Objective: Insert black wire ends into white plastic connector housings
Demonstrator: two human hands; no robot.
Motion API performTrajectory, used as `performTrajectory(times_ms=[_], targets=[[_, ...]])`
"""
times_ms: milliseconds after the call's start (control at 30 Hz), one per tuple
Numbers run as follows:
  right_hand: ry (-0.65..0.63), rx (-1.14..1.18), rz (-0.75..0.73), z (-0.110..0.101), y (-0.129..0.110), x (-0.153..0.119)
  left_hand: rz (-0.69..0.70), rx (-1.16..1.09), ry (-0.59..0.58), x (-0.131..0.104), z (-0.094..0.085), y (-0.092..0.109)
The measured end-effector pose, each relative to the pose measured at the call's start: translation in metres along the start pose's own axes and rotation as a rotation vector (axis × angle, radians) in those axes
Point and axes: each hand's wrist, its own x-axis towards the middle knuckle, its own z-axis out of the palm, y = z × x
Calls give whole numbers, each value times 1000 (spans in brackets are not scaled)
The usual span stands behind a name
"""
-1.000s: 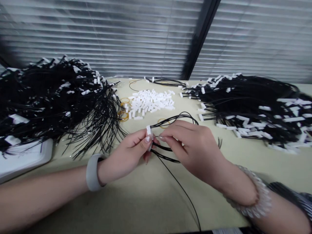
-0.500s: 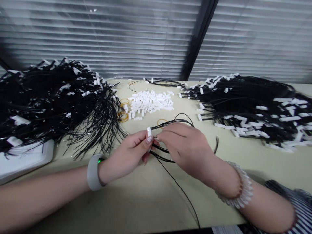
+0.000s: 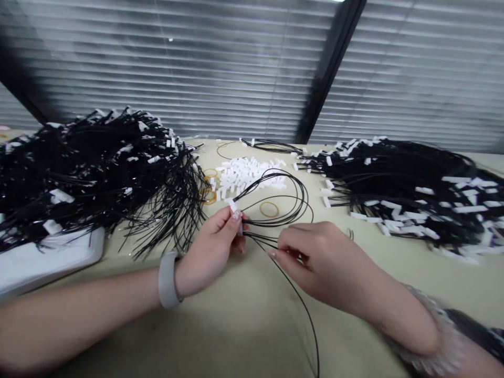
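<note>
My left hand [image 3: 212,249] pinches a small white connector [image 3: 233,205] between thumb and forefinger, with thin black wires [image 3: 275,197] looping out of it to the right. My right hand [image 3: 318,260] lies a little lower right of it, fingers closed on some of those black wire strands near the table. One long strand [image 3: 303,310] trails down toward the near edge. A loose pile of white connectors [image 3: 246,173] lies just beyond the hands.
A big heap of black wires with white ends [image 3: 90,168] fills the left, partly over a white tray [image 3: 47,257]. Another wired heap [image 3: 409,184] covers the right. Yellow rubber bands [image 3: 269,209] lie on the beige table [image 3: 236,325]. Window blinds stand behind.
My right hand has drawn back from the connector, down and to the right, pulling wire strands. The wire loop has spread wider and lifted toward the connector pile. The view has tilted slightly.
</note>
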Motion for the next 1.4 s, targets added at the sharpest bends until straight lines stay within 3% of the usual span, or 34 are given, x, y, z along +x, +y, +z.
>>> performTrajectory(times_ms=[233,433,900,1200,1400], targets=[[-18,13,99,-5,3,2,21,0,16,1,0,0],[-90,50,12,-2,-1,4,71,53,-18,-2,2,2],[-174,297,60,-10,-2,7,193,294,-13,-5,1,1],[-58,331,142,6,-7,17,266,349,-22,-5,-1,-1],[-16,324,100,13,-6,20,274,343,-39,-4,-2,-3]])
